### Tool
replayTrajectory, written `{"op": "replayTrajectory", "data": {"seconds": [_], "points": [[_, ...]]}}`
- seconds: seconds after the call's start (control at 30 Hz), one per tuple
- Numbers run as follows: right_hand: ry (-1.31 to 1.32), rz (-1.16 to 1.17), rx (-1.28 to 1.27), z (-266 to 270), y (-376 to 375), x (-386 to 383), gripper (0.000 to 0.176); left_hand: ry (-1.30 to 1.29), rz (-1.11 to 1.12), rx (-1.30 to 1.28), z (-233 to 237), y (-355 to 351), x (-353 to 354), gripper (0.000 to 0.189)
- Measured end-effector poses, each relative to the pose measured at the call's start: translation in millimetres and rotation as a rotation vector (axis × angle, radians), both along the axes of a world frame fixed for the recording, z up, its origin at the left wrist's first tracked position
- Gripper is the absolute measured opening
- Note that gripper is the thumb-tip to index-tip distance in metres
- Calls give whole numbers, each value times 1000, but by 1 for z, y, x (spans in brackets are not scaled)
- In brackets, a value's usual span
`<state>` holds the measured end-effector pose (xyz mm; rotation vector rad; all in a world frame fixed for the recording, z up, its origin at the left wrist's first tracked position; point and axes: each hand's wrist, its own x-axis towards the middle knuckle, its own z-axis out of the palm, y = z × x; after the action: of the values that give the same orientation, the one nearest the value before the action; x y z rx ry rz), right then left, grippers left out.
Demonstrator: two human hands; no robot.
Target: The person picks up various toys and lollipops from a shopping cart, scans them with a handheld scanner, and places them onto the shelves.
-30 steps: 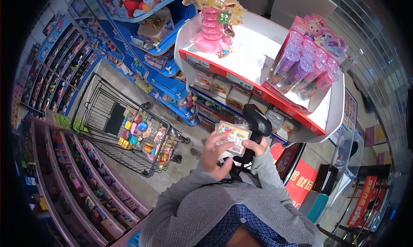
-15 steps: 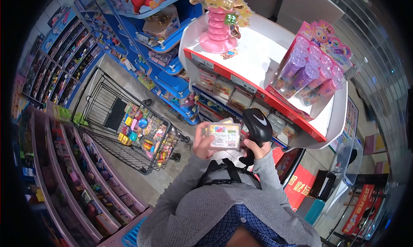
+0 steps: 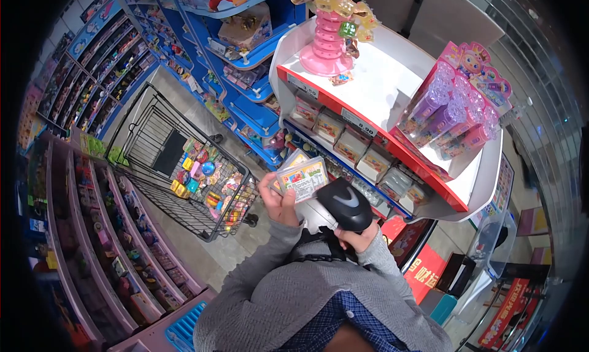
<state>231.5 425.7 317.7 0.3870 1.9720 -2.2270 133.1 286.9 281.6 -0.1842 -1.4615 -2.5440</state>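
Observation:
My left hand point(image 3: 280, 203) grips small clear plastic boxes point(image 3: 305, 181) with a colourful printed label, held up in front of my body. At least two seem stacked, one showing behind the other. Closed around the handle of a black barcode scanner point(image 3: 345, 206) is my right hand point(image 3: 359, 237). The scanner's head lies just to the right of the boxes, its grey curved mark facing up. Below the scanner's head, part of its handle is hidden by my fingers.
A wire shopping cart point(image 3: 184, 202) with toys and sweets stands at left. Ahead is a white display stand point(image 3: 371, 82) with a red edge, bearing a pink candy tower point(image 3: 325, 51) and purple tubes point(image 3: 443, 103). Pink shelves point(image 3: 116, 241) run along the lower left.
The boxes have tilted and moved slightly left and fanned apart. The scanner has swung left and down with my right hand, its head turning towards the boxes. My view has shifted a little.

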Motion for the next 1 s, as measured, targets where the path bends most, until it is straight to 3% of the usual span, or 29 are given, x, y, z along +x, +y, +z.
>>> {"op": "replayTrajectory", "data": {"seconds": [0.13, 0.2, 0.3, 0.43, 0.5, 0.53, 0.57, 0.73, 0.83, 0.9, 1.0], "points": [[102, -294, -30, -7, -2, -10, 35, -72, -145, 72, 1, 1, 6, 46], [200, -299, -73, -16, 0, -14, 41, -105, -218, 101, 2, 3, 10, 44], [244, -371, 147, -14, -1, -17, 45, -106, -347, 63, 1, 7, 17, 42], [238, -526, 13, -9, 2, -13, 45, -82, -225, -96, 0, -2, 2, 38], [148, -612, -65, -2, 5, -11, 39, -305, -197, 215, 25, -12, -4, 35], [128, -643, -50, -2, 9, -10, 38, -306, -196, 214, 22, -18, -6, 35], [172, -630, 94, -8, 12, -12, 38, -274, -203, 159, 21, -23, -9, 33], [205, -542, 49, -22, 9, -11, 41, -232, -230, -33, 1, -13, -1, 35], [170, -442, 109, -26, 6, -11, 41, -299, -385, 67, -4, -3, 2, 32], [326, -446, 99, -17, -2, -15, 38, -394, -527, 183, 0, 4, 7, 28], [184, -425, -95, -8, -5, -15, 34, -425, -509, 30, -4, -2, 10, 30]]}}
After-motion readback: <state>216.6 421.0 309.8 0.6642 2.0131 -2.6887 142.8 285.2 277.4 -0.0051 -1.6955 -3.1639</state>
